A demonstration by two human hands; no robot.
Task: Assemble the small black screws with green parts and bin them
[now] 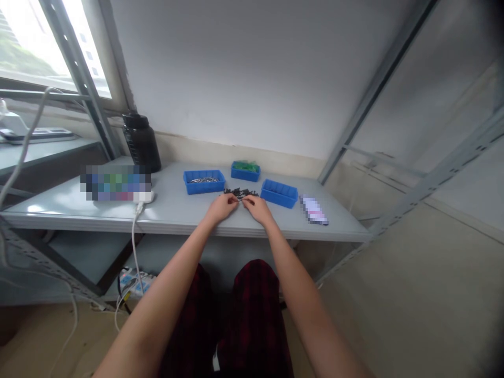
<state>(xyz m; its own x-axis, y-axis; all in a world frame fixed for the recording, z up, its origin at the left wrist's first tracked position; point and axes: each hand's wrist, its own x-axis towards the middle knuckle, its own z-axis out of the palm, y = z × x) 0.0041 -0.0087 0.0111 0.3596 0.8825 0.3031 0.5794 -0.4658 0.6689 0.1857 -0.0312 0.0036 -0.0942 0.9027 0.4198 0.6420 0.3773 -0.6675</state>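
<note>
My left hand and my right hand meet close together near the front of the grey shelf. The fingers of both are pinched at a small piece between them, too tiny to make out. Just behind the fingertips lies a loose pile of small black parts. Left of the pile stands a blue bin with thin silvery metal pieces in it. Another blue bin, at the back, holds green pieces. A third blue bin stands beside my right hand; its contents are hard to see.
A phone lies at the right. On the left are a dark bottle, a blurred-out object and a white plug with a cable. Metal uprights frame the shelf, with a wall behind. A power strip sits below.
</note>
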